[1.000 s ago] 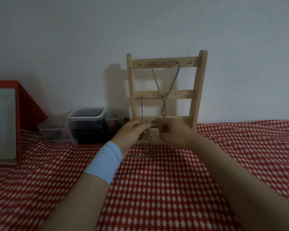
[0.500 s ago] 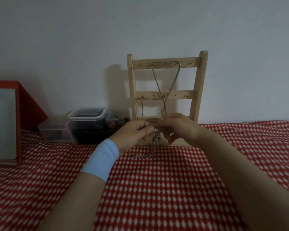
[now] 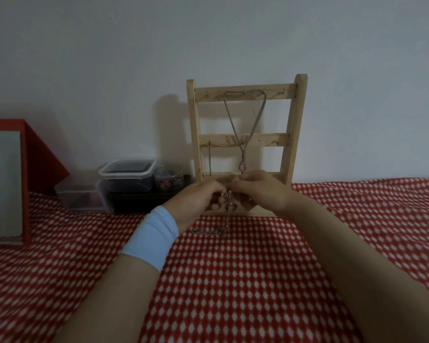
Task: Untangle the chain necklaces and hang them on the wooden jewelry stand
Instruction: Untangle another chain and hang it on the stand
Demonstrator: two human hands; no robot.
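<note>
Over on the far left there's a red box (image 3: 44,154) with a grey panel, then a couple of clear plastic tubs (image 3: 126,170) stacked against the wall, and a small jar (image 3: 167,179) of colourful bits beside them. None of that is in play.

Moving toward the middle, the left hand (image 3: 197,203), with a pale blue wristband (image 3: 150,236) on that wrist, is pinched shut on a silver chain (image 3: 227,214) right in front of the base of the wooden stand (image 3: 244,137). The right hand (image 3: 263,193) meets it fingertip to fingertip, also closed on the same knotted bit, so both have a grip on one small tangle. The rest of that chain drops down and pools on the red and white checked cloth (image 3: 233,280) just below the hands.

Behind them, the stand is a plain pale ladder shape with three flat rungs and tiny pegs. One chain (image 3: 245,125) already hangs from the top rung in a long V, and a second (image 3: 209,157) drapes off the middle rung's left side.

My worry: the hands are working very near those hung chains, so a tug could snag the low end of the V and pull it off its pegs. Yanking fine links would probably tighten the knot too. The stand looks light and might tip if bumped.
</note>
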